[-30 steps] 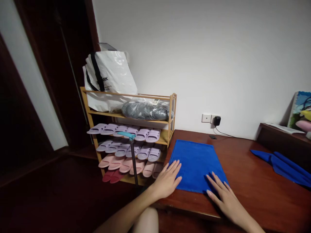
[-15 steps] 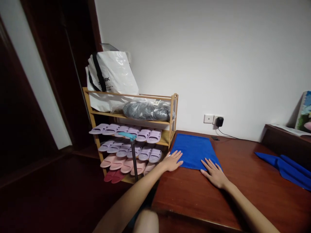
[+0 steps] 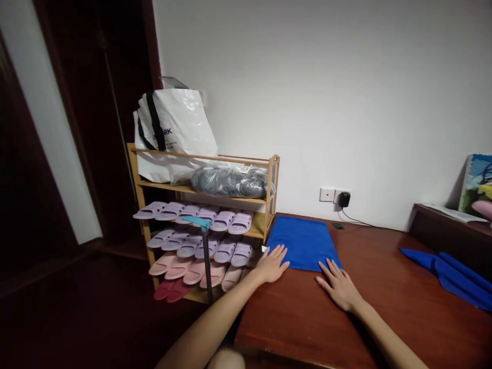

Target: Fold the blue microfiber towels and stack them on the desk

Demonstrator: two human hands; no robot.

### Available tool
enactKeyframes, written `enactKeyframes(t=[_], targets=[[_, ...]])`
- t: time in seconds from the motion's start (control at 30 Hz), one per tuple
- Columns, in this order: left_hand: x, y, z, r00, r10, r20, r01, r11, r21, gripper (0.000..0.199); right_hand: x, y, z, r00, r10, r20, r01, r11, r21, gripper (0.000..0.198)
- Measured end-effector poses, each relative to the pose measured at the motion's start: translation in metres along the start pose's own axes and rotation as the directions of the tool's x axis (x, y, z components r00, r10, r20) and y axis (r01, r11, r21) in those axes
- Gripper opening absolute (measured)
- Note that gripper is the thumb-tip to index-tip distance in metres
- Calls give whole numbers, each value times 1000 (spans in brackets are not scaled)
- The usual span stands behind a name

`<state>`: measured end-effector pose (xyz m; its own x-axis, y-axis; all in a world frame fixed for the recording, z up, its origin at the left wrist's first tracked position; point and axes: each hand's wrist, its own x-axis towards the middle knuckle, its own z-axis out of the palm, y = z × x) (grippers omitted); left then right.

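A blue cloth (image 3: 302,241), laid out as a flat rectangle, lies at the left end of the brown wooden table (image 3: 292,318). My left hand (image 3: 272,265) rests flat with fingers stretched over the cloth's near left corner. A small white tag shows beside that hand at the cloth's edge. My right hand (image 3: 340,286) lies spread on the table, its fingertips at the near right corner of the cloth. A second blue cloth (image 3: 449,274) lies crumpled on the right side of the table.
Left of the table stands a wooden shoe rack (image 3: 271,184) with several slippers (image 3: 223,222), a white bag (image 3: 184,123) and a plastic-wrapped grey bundle (image 3: 230,180). A pole with a blue top (image 3: 198,222) stands before it. A black plug (image 3: 344,199) sits in the wall socket.
My right hand has drawn slightly back toward me, so less of it covers the cloth. The whole view has shifted a little; the left hand stays at its corner.
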<state>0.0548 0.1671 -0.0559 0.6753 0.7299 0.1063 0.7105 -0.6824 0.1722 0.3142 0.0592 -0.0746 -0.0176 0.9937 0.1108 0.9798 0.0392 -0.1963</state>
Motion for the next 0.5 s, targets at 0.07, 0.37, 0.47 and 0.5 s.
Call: enactKeyframes(t=[0.07,0.37,0.47,0.5], targets=[[9,-6,2,1000,-12,16,12,1000,-2,64,9,6,-1,1000,-12,13,12,1000,7,72],[31,-24,2,1000,-23,-1,23,1000,-8,62,36,17,0,998,-70,-4,70,998,4,66],[31,-25,5,999,-24,-24,24,1000,-14,62,35,19,-1,997,-68,-42,68,998,0,66],[31,-24,5,999,-24,-32,24,1000,-17,62,33,19,-2,996,-64,-61,64,998,-4,67]])
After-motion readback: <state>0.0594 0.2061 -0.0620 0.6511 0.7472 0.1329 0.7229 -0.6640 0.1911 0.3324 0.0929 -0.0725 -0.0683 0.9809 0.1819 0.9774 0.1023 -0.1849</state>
